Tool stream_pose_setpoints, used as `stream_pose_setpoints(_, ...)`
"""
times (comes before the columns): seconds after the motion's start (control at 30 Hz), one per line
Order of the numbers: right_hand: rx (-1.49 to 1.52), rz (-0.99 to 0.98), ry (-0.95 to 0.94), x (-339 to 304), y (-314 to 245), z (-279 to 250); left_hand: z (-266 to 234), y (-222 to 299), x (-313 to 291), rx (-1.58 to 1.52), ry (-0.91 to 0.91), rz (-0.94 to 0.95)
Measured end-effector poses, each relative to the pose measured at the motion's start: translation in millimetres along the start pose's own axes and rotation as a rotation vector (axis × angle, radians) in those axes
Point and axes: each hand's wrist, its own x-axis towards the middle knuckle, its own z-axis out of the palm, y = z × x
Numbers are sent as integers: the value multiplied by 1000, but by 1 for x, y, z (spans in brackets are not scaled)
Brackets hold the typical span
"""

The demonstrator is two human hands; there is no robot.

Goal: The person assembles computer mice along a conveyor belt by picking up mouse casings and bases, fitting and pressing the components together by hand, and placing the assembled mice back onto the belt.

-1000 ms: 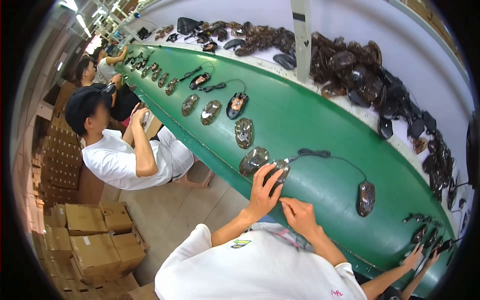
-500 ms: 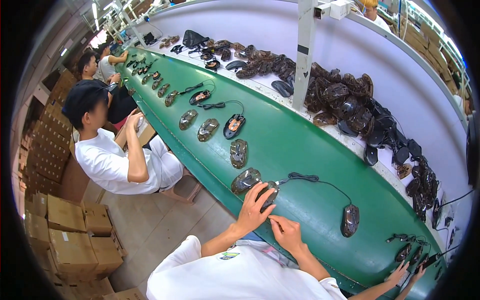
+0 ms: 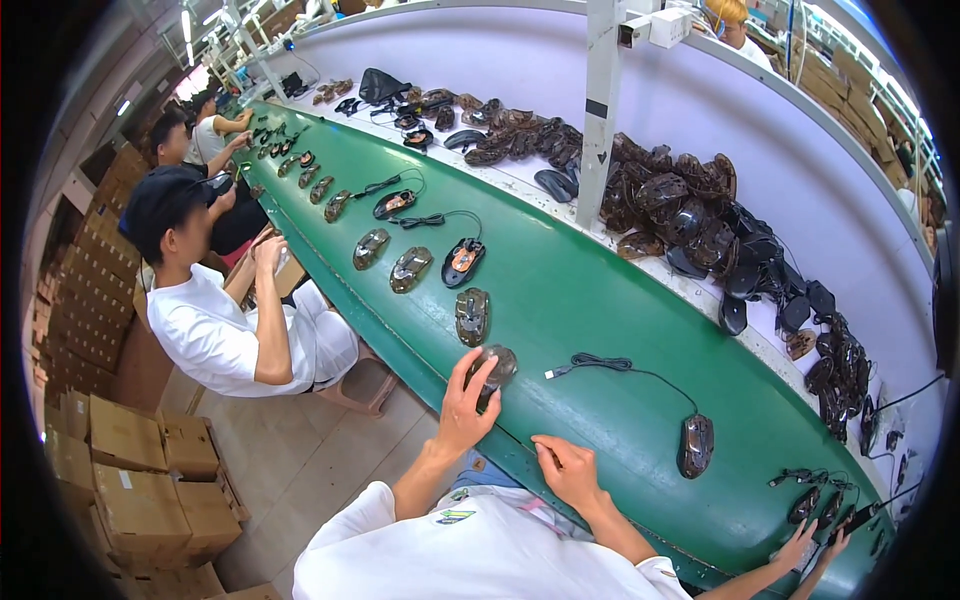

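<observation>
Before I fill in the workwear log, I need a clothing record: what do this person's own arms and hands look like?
The left hand and right hand are ungloved; no watch shows at either wrist. Short white cloth sleeves leave the forearms bare. The white shirt bears a small green-and-yellow emblem.

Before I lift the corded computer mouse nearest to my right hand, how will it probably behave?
The corded computer mouse may feel slippery, because its dark surface looks glossy. Its cable seems floppy and will probably trail behind, since it curves loosely to a folded bundle. Lying low on the green work surface, it looks unlikely to roll.
</observation>
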Motion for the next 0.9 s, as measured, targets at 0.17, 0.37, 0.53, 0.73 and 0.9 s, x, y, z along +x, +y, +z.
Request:
stream_pose_setpoints(0.17,-2,-3,-2,3,-1,-2,6,-2,0,113,3,20)
stream_pose_setpoints(0.37,12,-45,26,2,3,2,7,-2,-1,129,24,-19)
stream_pose_setpoints(0.53,-10,-45,15,1,3,0,7,-2,-4,86,45,-20)
stream_pose_setpoints(0.73,-5,-53,22,1,1,-1,4,-4,-6,27,88,-14)
stream_pose_setpoints(0.9,-26,-38,-25,1,0,-2,1,-4,-8,28,108,24)
